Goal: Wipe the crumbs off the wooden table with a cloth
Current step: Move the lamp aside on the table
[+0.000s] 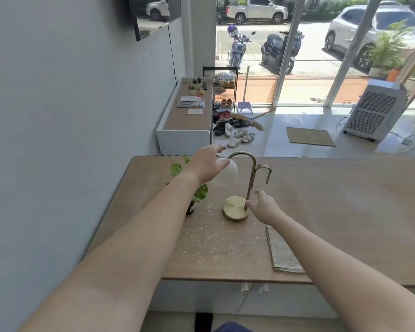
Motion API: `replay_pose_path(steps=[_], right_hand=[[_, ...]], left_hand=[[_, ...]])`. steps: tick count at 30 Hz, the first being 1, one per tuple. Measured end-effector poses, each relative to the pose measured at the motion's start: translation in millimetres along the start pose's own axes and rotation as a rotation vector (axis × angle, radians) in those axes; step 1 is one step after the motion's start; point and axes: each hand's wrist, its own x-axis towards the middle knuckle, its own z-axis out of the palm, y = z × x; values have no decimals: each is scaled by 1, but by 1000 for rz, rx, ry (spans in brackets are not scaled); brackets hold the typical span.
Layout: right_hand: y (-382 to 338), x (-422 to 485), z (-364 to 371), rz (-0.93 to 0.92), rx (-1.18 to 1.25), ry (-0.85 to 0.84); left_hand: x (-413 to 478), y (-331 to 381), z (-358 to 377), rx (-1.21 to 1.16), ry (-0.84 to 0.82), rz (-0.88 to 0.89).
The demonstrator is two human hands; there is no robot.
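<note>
Though not yet wiped, wooden table: judged to be at the clearing stage, with no clean streak anywhere through the scatter
Lamp: brass, upright toward the table's left end, round base among the mess; landmark for every place below
Crumbs: pale flecks strewn in front of the lamp base and to its left, thickest toward the near edge
Cloth: folded flat on the table, to the near right of the lamp, touched by neither hand
Left hand: fingers straight and spread wide, reaching over the lamp's white globe shade, thumb against it; no grip visible
Right hand: just right of the lamp base, fingers loosely bent, tips at the foot of the stem, thumb raised apart; not closed round it
Potted plant: just left of the lamp, partly hidden by the left forearm
Done: none of the wiping, by the look of it
Remaining: probably moving the lamp aside, then taking up the cloth and sweeping the crumbs off, around the plant too
</note>
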Motion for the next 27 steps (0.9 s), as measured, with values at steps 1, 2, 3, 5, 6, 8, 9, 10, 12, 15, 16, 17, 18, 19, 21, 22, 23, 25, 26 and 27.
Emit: replay_pose_path(steps=[1, 2, 3, 5, 6, 8, 9, 10, 12, 15, 16, 17, 18, 19, 21, 22, 23, 25, 26, 27], right_hand=[[1, 6, 3, 16, 10, 5], [3, 11, 5, 33, 25, 7], [5, 16, 9, 52, 38, -1], [9, 29, 17, 84, 62, -11], [10, 36, 20, 104, 68, -12], [12, 49, 27, 121, 92, -14], [12, 54, 31, 126, 106, -14], [13, 58, 34, 122, 118, -8], [16, 66, 42, 103, 143, 26], [23, 76, 52, 104, 175, 83], [26, 79, 54, 107, 175, 104], [27, 80, 56, 111, 176, 116], [28, 82, 57, 108, 179, 127], [28, 83, 58, 101, 171, 135], [28, 85, 58, 82, 148, 144], [28, 87, 58, 76, 131, 140], [28, 89, 57, 72, 110, 134], [27, 96, 52, 63, 72, 131], [25, 100, 49, 62, 63, 131], [23, 105, 46, 60, 63, 134]], left_hand=[[8, -2, 1, -1, -11, 8], [15, -2, 1, 6, -29, 16], [21, -4, 2, 9, -44, 18], [34, -5, 3, 24, -75, 52], [41, -6, 4, 24, -88, 75], [54, -10, 4, 40, -111, 110], [60, -11, 5, 56, -119, 119], [65, -12, 5, 60, -123, 124], [74, -17, 6, 42, -128, 137], [86, -20, 7, 26, -157, 147], [88, -20, 7, 26, -170, 150], [91, -19, 7, 20, -184, 154], [95, -19, 7, 15, -198, 156], [98, -19, 6, 8, -211, 160], [105, -19, 5, 10, -235, 172], [109, -20, 5, 14, -240, 180], [113, -21, 5, 17, -243, 185], [123, -21, 5, 22, -244, 196], [128, -22, 5, 25, -242, 203], [133, -22, 3, 23, -237, 207]])
